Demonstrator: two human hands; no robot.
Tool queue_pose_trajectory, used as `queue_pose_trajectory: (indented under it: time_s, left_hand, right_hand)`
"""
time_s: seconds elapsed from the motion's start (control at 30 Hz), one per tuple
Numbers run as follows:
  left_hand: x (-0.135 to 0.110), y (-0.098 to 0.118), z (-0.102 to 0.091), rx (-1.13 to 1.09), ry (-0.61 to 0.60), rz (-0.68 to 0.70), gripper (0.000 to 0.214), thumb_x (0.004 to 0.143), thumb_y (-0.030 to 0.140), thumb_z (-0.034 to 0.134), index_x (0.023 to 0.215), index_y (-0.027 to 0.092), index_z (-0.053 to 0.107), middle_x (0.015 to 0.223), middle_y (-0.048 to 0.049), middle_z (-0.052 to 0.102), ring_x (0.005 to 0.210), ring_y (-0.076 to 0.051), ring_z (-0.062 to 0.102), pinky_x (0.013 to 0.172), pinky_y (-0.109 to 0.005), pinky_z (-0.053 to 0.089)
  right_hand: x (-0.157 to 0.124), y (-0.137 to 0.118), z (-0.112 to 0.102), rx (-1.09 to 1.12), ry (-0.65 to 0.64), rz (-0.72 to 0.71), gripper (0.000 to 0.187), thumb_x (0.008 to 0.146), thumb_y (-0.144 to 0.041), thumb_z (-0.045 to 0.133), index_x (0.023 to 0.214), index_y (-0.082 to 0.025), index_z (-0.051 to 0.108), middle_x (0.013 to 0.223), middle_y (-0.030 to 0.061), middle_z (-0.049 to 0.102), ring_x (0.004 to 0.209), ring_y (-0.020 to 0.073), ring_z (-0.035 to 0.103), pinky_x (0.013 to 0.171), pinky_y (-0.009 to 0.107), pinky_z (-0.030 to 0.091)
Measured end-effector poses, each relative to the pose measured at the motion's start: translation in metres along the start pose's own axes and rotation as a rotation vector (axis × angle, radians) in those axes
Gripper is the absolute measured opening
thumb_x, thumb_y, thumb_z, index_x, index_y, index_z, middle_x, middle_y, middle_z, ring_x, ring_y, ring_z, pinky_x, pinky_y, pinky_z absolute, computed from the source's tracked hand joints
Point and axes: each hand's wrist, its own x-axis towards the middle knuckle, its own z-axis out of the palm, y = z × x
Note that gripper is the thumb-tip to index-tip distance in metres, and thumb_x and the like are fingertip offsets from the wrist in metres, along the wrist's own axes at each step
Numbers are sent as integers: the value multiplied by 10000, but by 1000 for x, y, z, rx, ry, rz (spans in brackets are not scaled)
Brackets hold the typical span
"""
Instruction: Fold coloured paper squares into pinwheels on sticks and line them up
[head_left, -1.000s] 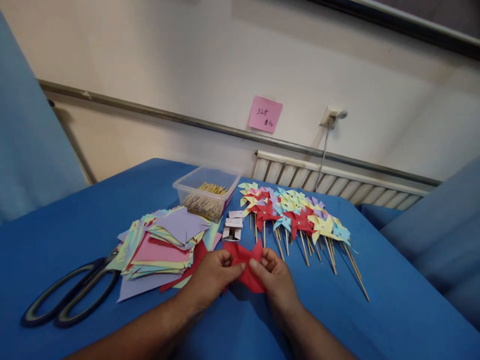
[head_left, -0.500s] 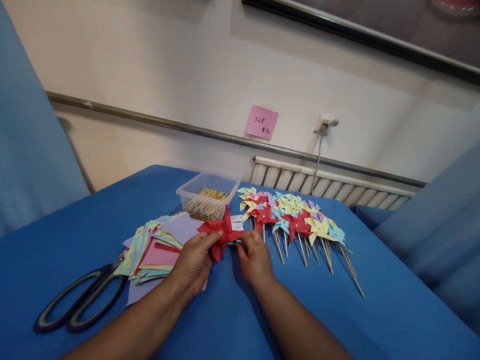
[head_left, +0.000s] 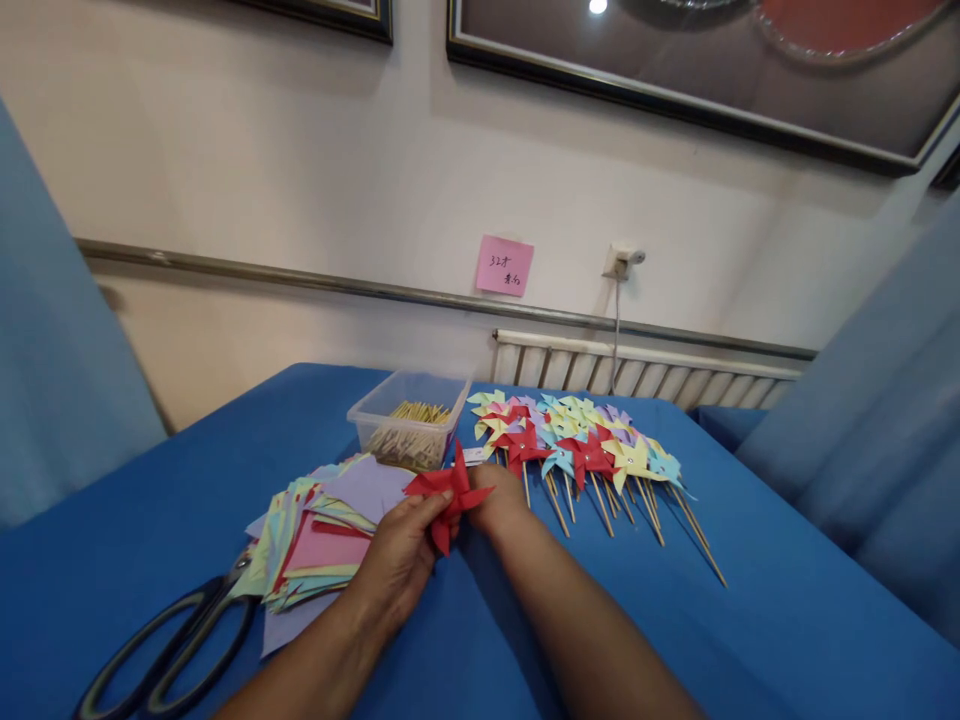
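Observation:
A red folded-paper pinwheel (head_left: pixel 454 484) is pinched between the thumb and fingers of my left hand (head_left: pixel 409 535), its points spread outward. Just right of it and partly behind it is my right hand (head_left: pixel 496 497), reaching forward near a small white printed item (head_left: pixel 472 456). The right fingers are hidden, so whatever they hold or touch does not show. Left of my hands lies a loose pile of coloured paper sheets (head_left: pixel 330 550) in purple, pink, yellow, red and blue. Beyond the pinwheel stands a clear plastic box (head_left: pixel 360 420) with many thin wooden sticks (head_left: pixel 409 440) inside.
Finished pinwheels on sticks (head_left: pixel 589 455) lie in overlapping rows on the right of the blue-covered table (head_left: pixel 637 640). Large scissors (head_left: pixel 180 640) rest at the near left, blades toward the paper. Behind the table are a radiator (head_left: pixel 645 375) and a pink note (head_left: pixel 505 265) on the wall.
My right hand has moved from beside the pinwheel to farther forward, and its fingers are now out of sight. The left hand keeps its hold. The view has tilted upward.

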Motion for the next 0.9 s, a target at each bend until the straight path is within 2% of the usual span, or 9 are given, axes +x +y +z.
queue_pose_trajectory:
  time_s: [0.13,0.3,0.57,0.7,0.9]
  left_hand:
    - [-2,1,3,8,-7,-1,147,586,236,781,630,122,700,545,-12,661,497,-95,553,513,-192,432]
    - [-6,3,9,25,-13,0,145,559,231,787,589,128,689,530,-6,652,489,-94,545,497,-188,417]
    - [-8,3,14,86,-8,20,149,543,242,794,568,136,692,517,-5,651,488,-95,535,507,-186,426]
    - [-10,2,16,86,-8,23,146,535,233,801,581,141,697,528,-1,656,500,-100,545,518,-189,434]
    - [-10,2,16,113,-33,0,175,540,267,803,613,142,705,564,-14,679,525,-120,570,543,-208,450]
  right_hand:
    - [-1,-2,0,-52,23,-24,190,772,-299,572,846,-201,717,877,115,718,801,277,667,641,335,502]
    - [-9,-4,-3,-90,54,-76,244,805,-259,516,974,-219,687,998,107,695,879,250,655,707,324,507]
    - [-2,3,-6,-84,-3,-99,229,810,-271,513,934,-219,698,954,92,712,868,242,662,696,315,509]
    - [-2,1,-7,-74,-13,-83,263,836,-279,472,973,-228,691,991,99,706,883,252,661,694,336,509]
    - [-7,-3,-12,-69,-21,-63,263,832,-255,473,954,-186,696,969,117,709,861,262,664,660,329,510]
